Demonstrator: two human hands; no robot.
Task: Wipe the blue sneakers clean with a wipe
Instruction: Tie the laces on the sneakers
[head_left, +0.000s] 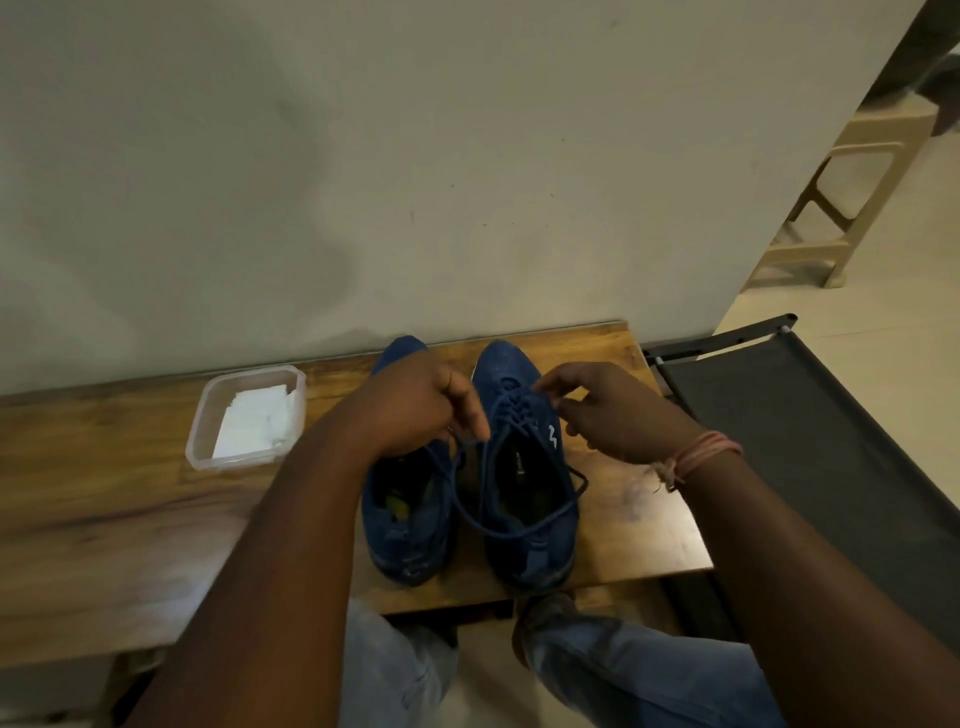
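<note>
Dim indoor light, soft shadows, slight blur, wide-angle bending at edges.

Blue sneakers (467, 467) upright, side by side

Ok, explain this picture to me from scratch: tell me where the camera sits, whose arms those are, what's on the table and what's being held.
The single picture comes from a camera worn on a person's head, looking forward and down, so the two arms reaching in from the bottom are that person's own. There is no machine here.

On the wooden table stand two blue sneakers side by side, toes toward the wall: the left sneaker and the right sneaker. To their left sits a clear plastic container holding white wipes.

The left hand and right hand each pinch the lace of the right sneaker. No wipe is in either hand yet.
</note>
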